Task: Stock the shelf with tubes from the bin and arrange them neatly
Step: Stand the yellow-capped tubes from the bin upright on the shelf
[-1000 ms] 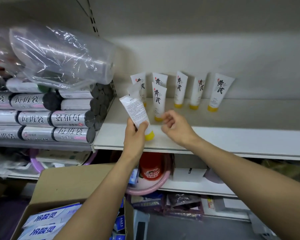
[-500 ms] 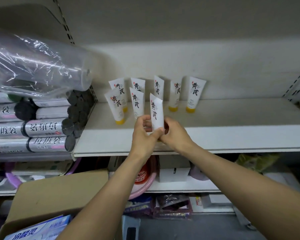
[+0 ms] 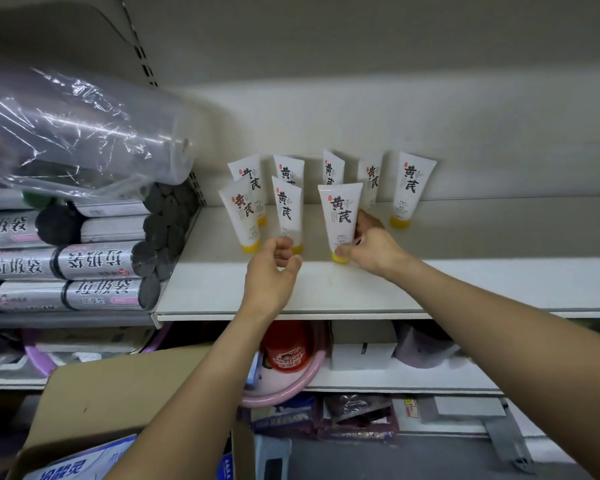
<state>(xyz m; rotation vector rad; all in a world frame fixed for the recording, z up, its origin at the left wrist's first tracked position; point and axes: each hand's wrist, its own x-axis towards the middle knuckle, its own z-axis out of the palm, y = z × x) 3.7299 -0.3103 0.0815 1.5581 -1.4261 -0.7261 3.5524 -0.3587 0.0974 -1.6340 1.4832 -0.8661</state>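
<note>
— Which tube is in hand?
— The white plastic tube with black characters and a yellow cap (image 3: 340,216). It stands upright on the white shelf board (image 3: 465,282), long axis vertical, cap down, flat crimped end up, print facing us.
— And the grip?
— The right hand (image 3: 371,249) clamps it low, with the thumb on the cap in front. The other fingers curl round behind, mostly hidden by the tube.
— The left hand (image 3: 274,268)?
— Just left of that thumb, fingers loosely curled and holding nothing. They cover most of the cap of the neighbouring white tube (image 3: 286,209); I cannot tell whether they touch.
— Beyond the fingers?
— A back row of the same tubes (image 3: 413,185), caps down, some half hidden by the front ones. Below the wrists is a brown cardboard box (image 3: 118,386), cut off at the edge.
</note>
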